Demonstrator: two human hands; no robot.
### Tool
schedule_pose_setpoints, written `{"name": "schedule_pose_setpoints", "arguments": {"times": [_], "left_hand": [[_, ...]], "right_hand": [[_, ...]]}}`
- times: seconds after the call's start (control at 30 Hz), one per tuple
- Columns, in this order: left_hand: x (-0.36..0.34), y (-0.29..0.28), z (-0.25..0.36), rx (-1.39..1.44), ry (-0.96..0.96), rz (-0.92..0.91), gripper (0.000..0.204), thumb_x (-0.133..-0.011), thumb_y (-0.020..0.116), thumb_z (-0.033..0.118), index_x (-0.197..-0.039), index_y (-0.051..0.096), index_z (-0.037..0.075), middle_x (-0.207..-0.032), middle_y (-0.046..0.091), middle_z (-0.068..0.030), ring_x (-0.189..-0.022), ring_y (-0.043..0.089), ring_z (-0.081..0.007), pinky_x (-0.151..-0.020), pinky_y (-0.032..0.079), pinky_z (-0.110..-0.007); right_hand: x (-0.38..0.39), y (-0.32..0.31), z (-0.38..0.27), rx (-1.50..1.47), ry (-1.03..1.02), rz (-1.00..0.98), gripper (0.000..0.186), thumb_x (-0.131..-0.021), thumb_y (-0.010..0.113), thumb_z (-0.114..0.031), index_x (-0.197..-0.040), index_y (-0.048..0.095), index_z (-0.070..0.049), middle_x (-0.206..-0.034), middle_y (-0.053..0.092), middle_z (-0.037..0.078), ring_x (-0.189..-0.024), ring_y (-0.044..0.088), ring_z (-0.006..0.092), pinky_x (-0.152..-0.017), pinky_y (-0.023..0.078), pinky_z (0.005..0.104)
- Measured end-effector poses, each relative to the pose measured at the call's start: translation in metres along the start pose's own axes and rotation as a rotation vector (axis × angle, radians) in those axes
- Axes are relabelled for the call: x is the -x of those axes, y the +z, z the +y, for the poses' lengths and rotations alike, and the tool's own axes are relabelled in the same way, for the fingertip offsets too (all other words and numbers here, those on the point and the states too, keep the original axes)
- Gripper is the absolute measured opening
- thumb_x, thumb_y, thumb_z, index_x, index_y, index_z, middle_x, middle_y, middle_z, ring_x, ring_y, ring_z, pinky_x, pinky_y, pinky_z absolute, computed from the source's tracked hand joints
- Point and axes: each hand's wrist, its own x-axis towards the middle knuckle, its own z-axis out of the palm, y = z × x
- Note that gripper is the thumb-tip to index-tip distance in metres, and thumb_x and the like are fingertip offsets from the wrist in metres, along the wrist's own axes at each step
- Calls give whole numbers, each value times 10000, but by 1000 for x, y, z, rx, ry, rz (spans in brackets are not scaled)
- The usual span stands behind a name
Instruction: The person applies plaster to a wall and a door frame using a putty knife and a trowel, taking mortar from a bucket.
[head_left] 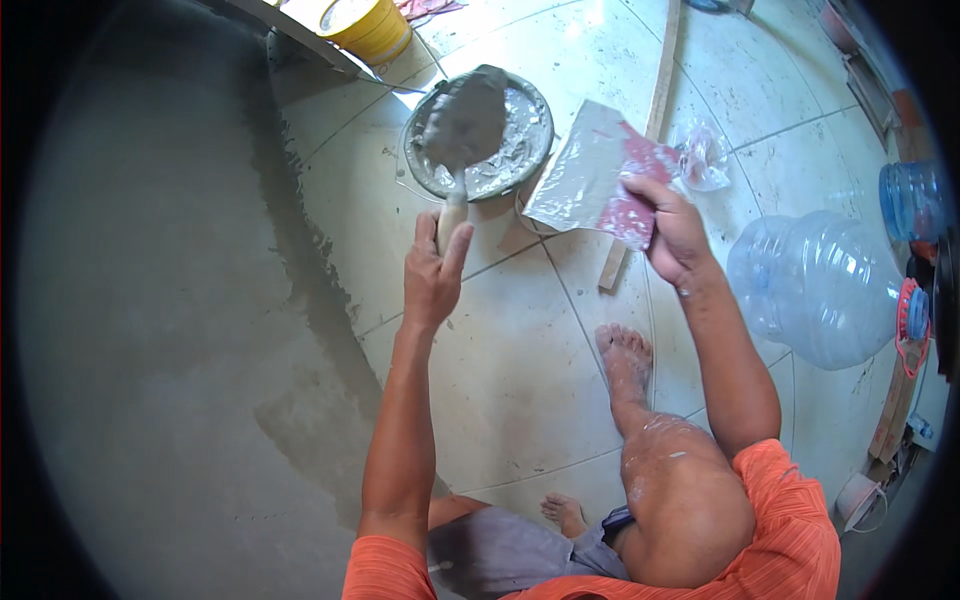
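My left hand grips the pale handle of a trowel, whose grey-smeared blade is over a round bucket of wet grey paste, hiding part of it. To the right of the bucket, my right hand holds a flat red board at its right side, thumb on top. Grey paste coats much of the board's face, with red showing around my thumb.
A wooden batten lies on the tiles, near a clear plastic bag. Large water bottles stand at right, a yellow bucket at upper left. A grey plastered surface spans the left. My bare legs are below.
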Motion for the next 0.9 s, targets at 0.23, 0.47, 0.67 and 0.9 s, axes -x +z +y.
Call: {"name": "schedule_pose_setpoints", "arguments": {"times": [0.23, 0.47, 0.67, 0.9], "left_hand": [[22, 30, -23, -314, 407, 188, 420, -909, 762, 240, -1229, 542, 80, -1017, 626, -162, -844, 665, -380, -698, 538, -440], [55, 39, -50, -375, 359, 180, 439, -877, 790, 238, -1225, 558, 104, -1044, 640, -129, -815, 672, -360, -658, 543, -438], [38, 52, -46, -126, 348, 272, 366, -945, 725, 292, -1196, 582, 68, -984, 658, -122, -741, 668, -230, -604, 522, -329], [-24, 26, -4, 1010, -373, 50, 356, -1027, 590, 344, -1161, 561, 16, -972, 628, -83, -732, 633, -139, -616, 531, -291]], "right_hand": [[-31, 28, 16, -147, 84, -127, 322, -969, 632, -75, -1274, 590, 18, -1164, 690, 117, -1024, 703, 226, -953, 580, 373], [-28, 41, 3, -172, -3, -169, 328, -977, 616, -64, -1294, 596, 15, -1216, 684, 117, -1074, 686, 234, -994, 556, 382], [-31, 17, -6, -91, -37, -214, 296, -1019, 589, -134, -1278, 632, 3, -1269, 679, 111, -1170, 654, 235, -1038, 526, 402], [-5, 23, 4, -103, 114, -442, 359, -1042, 548, -136, -1378, 557, -10, -1338, 647, 105, -1248, 608, 233, -1106, 464, 398]]}}
